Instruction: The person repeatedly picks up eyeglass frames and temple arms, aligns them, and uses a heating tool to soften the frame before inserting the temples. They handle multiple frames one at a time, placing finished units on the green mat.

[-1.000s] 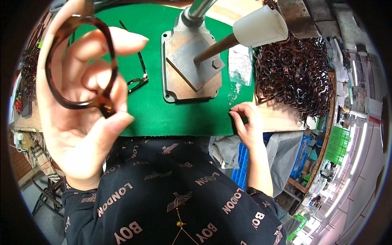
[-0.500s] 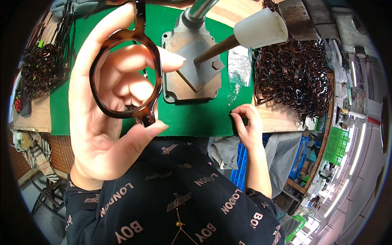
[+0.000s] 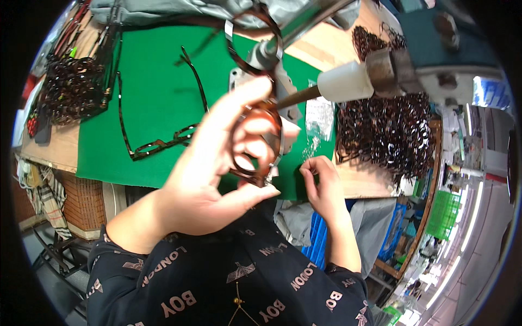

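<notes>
At the far left, on the bare wooden bench edge (image 3: 51, 149), a heap of dark brown tortoiseshell spectacle fronts (image 3: 70, 89) lies just beside the left border of the green felt mat (image 3: 152, 76). The mat's left and middle parts offer open room, broken only by a pair of thin tortoiseshell spectacle frames with unfolded arms (image 3: 157, 144) lying flat on it; its near edge runs along the bench front, above the person's dark printed sleeve.

The left hand (image 3: 209, 179) is raised above the mat's near edge, close to the camera. Its thumb and fingers are curled around a round tortoiseshell plastic spectacle front (image 3: 255, 144), pinching it at the lower rim while the forefinger stretches over the top; the hand is partly closed, gripping that front.

Behind it stands a grey metal press base (image 3: 283, 106) with a slanting steel column (image 3: 304, 24), crowding the mat's right part. A wooden-handled lever with a white cylindrical grip (image 3: 345, 81) crosses just above.

The right hand (image 3: 323, 185) rests at the mat's right near corner, fingers bent with tips together; whether it holds anything cannot be told. Right of it, a large pile of dark tortoiseshell frames (image 3: 389, 130) covers the bench.
</notes>
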`<state>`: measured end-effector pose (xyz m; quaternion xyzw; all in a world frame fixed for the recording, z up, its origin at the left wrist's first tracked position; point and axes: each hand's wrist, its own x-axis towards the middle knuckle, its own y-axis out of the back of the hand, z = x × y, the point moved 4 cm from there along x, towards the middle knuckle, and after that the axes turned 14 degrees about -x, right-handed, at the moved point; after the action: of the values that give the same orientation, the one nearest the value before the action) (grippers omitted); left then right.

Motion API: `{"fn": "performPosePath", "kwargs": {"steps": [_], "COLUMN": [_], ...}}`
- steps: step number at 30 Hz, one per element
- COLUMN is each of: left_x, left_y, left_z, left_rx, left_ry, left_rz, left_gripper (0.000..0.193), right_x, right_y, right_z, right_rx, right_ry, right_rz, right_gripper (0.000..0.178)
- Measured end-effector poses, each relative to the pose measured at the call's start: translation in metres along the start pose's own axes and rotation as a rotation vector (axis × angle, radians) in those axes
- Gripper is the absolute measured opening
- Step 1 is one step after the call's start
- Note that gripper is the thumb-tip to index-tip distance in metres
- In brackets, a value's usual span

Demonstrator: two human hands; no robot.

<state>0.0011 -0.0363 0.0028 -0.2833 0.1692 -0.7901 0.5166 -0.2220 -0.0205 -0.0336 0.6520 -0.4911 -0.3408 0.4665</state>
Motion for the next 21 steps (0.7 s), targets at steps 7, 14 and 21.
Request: {"fn": "performPosePath", "kwargs": {"steps": [7,14,21], "left_x": [0.002,-0.001,0.002], "left_y": [-0.007,-0.005,-0.007], "left_z": [-0.001,0.001,0.001], "left_rx": [-0.019,0.073,0.086], "left_ry": [0.051,0.024,0.019], "left_rz": [-0.095,-0.049,-0.039], "left_gripper": [0.09,0.084,0.082], "right_x": [0.037,0.044,0.041], "right_y": [0.048,0.05,0.045], "right_z": [-0.083,-0.093,-0.087], "right_rx": [0.619,0.437,0.57], "right_ry": [0.42,0.507,0.387], "right_rz": [0.195,0.203,0.189], "right_gripper": [0.011,0.01,0.009]}}
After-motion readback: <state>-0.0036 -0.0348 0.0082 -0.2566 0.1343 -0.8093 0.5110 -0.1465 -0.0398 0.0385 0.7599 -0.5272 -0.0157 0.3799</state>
